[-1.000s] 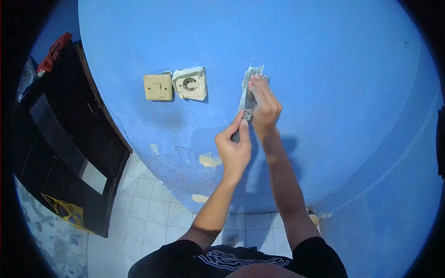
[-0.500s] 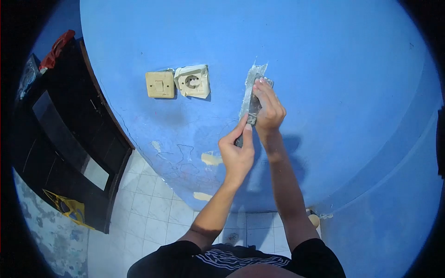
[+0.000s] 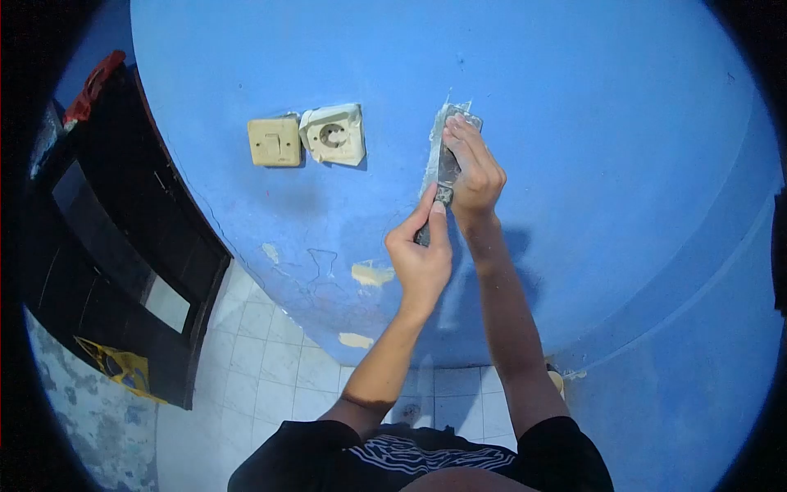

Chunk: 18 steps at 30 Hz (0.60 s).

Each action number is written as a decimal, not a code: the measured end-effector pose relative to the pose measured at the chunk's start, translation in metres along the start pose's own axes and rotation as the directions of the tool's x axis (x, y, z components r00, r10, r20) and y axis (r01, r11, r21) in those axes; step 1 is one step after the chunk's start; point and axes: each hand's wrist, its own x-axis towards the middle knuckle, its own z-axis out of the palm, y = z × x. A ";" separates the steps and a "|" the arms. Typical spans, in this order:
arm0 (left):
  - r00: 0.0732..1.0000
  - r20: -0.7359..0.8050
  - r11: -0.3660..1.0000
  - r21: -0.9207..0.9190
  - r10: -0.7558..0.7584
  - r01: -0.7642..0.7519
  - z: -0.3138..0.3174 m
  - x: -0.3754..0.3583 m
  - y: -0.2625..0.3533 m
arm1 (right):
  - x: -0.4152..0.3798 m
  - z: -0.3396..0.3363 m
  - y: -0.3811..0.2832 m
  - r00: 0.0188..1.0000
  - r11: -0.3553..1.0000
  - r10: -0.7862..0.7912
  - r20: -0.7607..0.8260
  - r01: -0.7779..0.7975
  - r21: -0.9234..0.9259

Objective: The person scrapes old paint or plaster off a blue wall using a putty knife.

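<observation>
My left hand (image 3: 420, 262) is closed round the dark handle of a putty knife (image 3: 448, 168), thumb and index finger near the base of the blade. My right hand (image 3: 477, 168) is on the wide metal blade, its fingers together and bent over the upper part; its thumb is hidden. The blade lies against the blue wall (image 3: 607, 148), over the right side of a grey-white strip of filler (image 3: 432, 156). A narrow band of the strip shows left of the blade, with a ragged top end above it.
Left of the strip are a yellowed light switch (image 3: 275, 143) and a wall socket (image 3: 333, 136) with peeling paper round it. Bare pale patches (image 3: 371, 274) and cracks mark the lower wall. A dark door (image 3: 123, 238) stands at left, above white floor tiles (image 3: 270, 357).
The putty knife and both hands have slid a little up the wall along the strip, covering more of its upper end. The view has shifted slightly.
</observation>
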 end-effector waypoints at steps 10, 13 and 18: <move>0.999 -0.017 0.998 -0.052 -0.043 0.043 -0.004 -0.002 0.005 | -0.007 0.003 -0.009 1.000 1.000 0.025 -0.004 -0.025 0.007; 0.999 -0.037 1.000 -0.022 -0.008 0.007 -0.001 -0.003 0.004 | 0.002 0.005 -0.003 1.000 1.000 0.021 -0.017 -0.021 0.005; 0.998 -0.048 0.999 -0.009 0.034 -0.035 0.000 -0.002 -0.003 | -0.004 0.001 -0.002 1.000 0.999 -0.009 0.016 0.010 -0.030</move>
